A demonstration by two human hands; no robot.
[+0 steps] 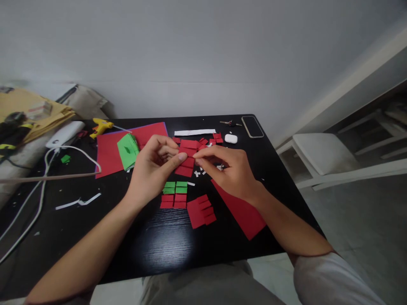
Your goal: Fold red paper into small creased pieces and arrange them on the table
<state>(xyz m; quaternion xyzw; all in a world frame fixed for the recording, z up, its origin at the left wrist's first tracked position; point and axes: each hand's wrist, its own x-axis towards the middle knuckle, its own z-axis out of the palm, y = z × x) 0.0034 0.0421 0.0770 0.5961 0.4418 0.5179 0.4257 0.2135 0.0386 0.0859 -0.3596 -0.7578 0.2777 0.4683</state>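
Observation:
A red paper piece with crosswise folds or cuts [185, 170] is held up above the table. My left hand [151, 167] grips its left side, thumb on the front and fingers behind. At its right edge, my right hand [233, 171] pinches thumb and forefinger together on the paper; whether a separate bit is between them I cannot tell. Below lie small folded red pieces [174, 201] and green pieces [176, 187] in rows. A similar cut red piece [201, 211] rests to their right. Under my right forearm is a red sheet [243, 216].
Left of my hands, a green paper stack [127, 151] lies on a red sheet [106, 154] near a yellow glue gun [101, 127]. White cables [44, 186] cross the left side. A white case [231, 138], keys [230, 123] and a phone [252, 127] sit at the back right.

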